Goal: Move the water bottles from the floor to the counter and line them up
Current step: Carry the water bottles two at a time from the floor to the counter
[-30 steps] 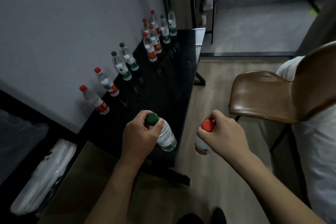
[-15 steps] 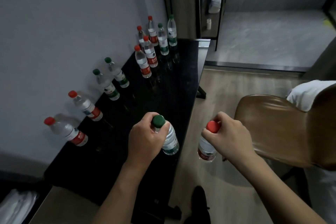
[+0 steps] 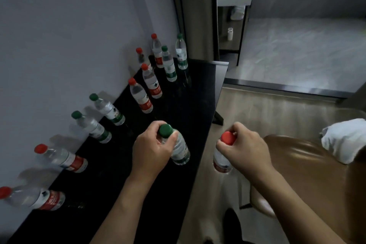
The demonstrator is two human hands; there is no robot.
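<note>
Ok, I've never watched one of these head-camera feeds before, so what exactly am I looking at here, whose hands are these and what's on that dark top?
There is no machine: a person wears a wide-angle camera on the head, looking down at their own bare hands. The left hand grips a green-capped bottle near its neck, above the black counter. The right hand grips a red-capped bottle by its top, out over the wooden floor, beside the counter's edge. Ten bottles already stand on the counter near the grey wall, some red-capped, some green-capped. A brown chair is on the right.
</note>
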